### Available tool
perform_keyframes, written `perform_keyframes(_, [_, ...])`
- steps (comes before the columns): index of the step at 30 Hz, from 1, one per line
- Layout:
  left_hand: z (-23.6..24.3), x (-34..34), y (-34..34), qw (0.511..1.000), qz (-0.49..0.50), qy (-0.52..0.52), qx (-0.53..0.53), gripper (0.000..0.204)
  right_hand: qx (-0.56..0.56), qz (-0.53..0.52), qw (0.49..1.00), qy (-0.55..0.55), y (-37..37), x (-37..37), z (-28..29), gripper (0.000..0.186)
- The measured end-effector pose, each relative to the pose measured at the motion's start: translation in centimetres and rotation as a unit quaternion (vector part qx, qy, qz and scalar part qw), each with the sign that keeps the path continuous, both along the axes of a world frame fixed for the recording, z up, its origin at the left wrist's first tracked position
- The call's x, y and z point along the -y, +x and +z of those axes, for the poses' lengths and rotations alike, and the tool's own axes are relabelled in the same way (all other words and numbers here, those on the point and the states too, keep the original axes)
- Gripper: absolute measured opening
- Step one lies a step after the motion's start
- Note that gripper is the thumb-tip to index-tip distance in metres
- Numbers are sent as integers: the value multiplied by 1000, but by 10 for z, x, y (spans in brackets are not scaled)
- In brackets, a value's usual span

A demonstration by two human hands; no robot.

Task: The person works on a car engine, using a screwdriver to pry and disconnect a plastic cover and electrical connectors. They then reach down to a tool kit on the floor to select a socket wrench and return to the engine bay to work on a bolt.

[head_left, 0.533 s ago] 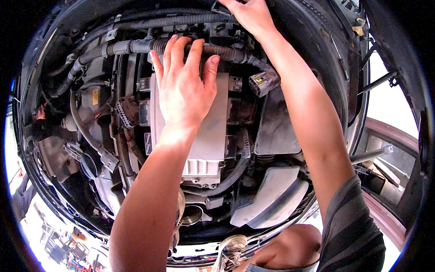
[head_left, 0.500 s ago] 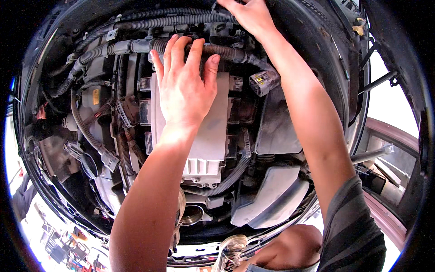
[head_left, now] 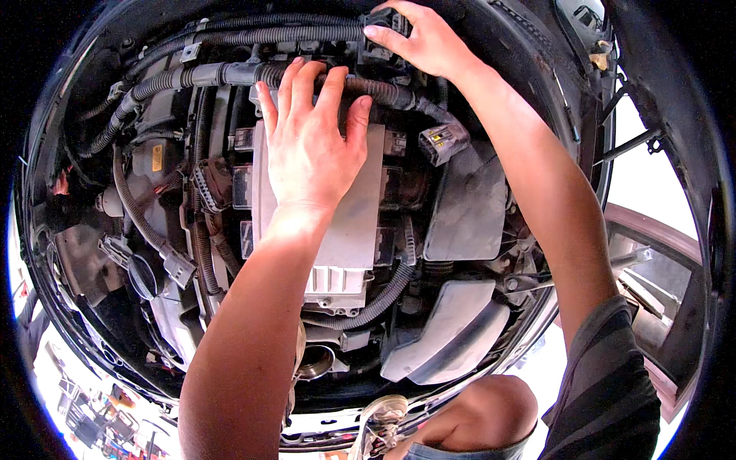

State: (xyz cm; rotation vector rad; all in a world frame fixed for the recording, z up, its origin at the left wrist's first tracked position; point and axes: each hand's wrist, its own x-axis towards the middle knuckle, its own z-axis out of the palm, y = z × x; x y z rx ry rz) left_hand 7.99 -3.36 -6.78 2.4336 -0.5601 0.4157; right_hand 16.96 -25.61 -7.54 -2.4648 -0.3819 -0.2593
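My left hand (head_left: 310,146) lies palm down on the flat grey metal box (head_left: 349,207) in the engine bay. Its fingers are spread, and their tips reach onto the thick corrugated wiring conduit (head_left: 195,75) that crosses behind the box. At the far side, my right hand (head_left: 429,42) pinches a black plastic connector block (head_left: 387,27) between thumb and fingers. A corrugated conduit (head_left: 299,34) runs into this block from the left. Under my right forearm hangs an unplugged grey connector (head_left: 443,143) with yellow inside.
A flat dark cover (head_left: 468,215) lies right of the box, with a pale plastic reservoir (head_left: 441,337) nearer me. At the left are a round black cap (head_left: 146,276) and a loose grey connector (head_left: 180,271). My bare knee (head_left: 491,414) is at the front edge.
My right hand has come slightly nearer and right, its thumb now showing on the black connector block. The view has shifted a little; my left hand keeps its place on the box.
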Motion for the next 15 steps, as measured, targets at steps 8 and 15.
perform_keyframes(8, [2,7,23,999,-35,13,5,36,-46,37,997,-54,1,-4,21,39])
perform_keyframes(15, [0,12,73,982,-146,-115,30,36,-203,44,974,-88,1,5,37,35])
